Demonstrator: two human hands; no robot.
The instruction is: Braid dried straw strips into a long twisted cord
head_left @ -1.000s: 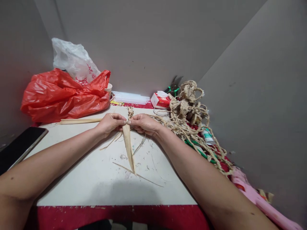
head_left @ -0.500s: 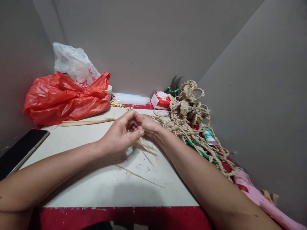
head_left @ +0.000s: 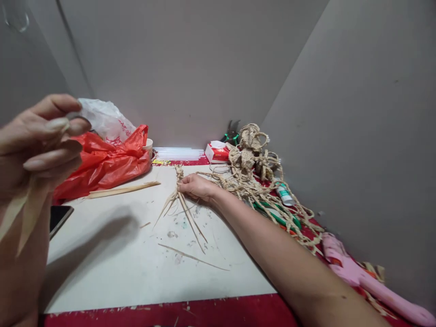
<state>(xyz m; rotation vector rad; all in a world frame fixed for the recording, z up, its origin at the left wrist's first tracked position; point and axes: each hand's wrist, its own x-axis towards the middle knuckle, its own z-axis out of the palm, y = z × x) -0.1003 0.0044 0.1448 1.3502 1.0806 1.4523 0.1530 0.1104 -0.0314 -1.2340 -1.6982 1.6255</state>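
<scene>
My left hand (head_left: 51, 136) is raised close to the camera at the left edge, its fingers pinched. Pale flat straw strips (head_left: 31, 218) hang down from it, blurred. Over the white board (head_left: 143, 268), my right hand (head_left: 198, 187) pinches a short straw braid (head_left: 179, 171). The braid's plaited end points away from me, and loose straw ends (head_left: 190, 215) fan out towards me below the fingers. A single thin straw strip (head_left: 194, 256) lies nearer on the board, apart from both hands.
Straw stalks (head_left: 124, 190) lie before a red plastic bag (head_left: 112, 163) at left. A dark phone (head_left: 59, 219) is partly hidden by my left arm. Coiled straw rope (head_left: 250, 156), a tissue pack (head_left: 217, 153), pliers (head_left: 232, 132) and a pink glue gun (head_left: 354, 272) line the right side.
My left hand has left the braid and risen to the far left with straw strips. My right hand stays at the braid, now uncovered. The view has shifted slightly.
</scene>
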